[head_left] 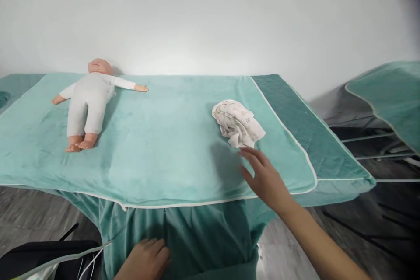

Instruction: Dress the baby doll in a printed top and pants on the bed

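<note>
A plain white wall [197, 26] rises behind the bed [305, 131]. The bed wears a dark green quilted cover, seen bare at its right end, and a lighter green blanket [164, 140] with pale piping lies over most of its top. On the left part of the bed lies a baby doll [87, 100], face up, head at the bed's far edge, feet towards its near edge, arms spread, with a white body and bare hands and feet. Towards the bed's right end is a crumpled pale printed cloth [238, 124], well apart from the doll.

The right hand [262, 177] hangs over the bed's near right part, empty, fingers loosely bent and thumb apart, tips just beside the cloth; contact cannot be told. The left hand [146, 260] is low before the bed's near side, fingers curled; whether they grip anything cannot be told.

Judging by this, handling of the cloth is at an early point: it is bunched up, neither held nor opened out, and the doll lies untouched.
</note>
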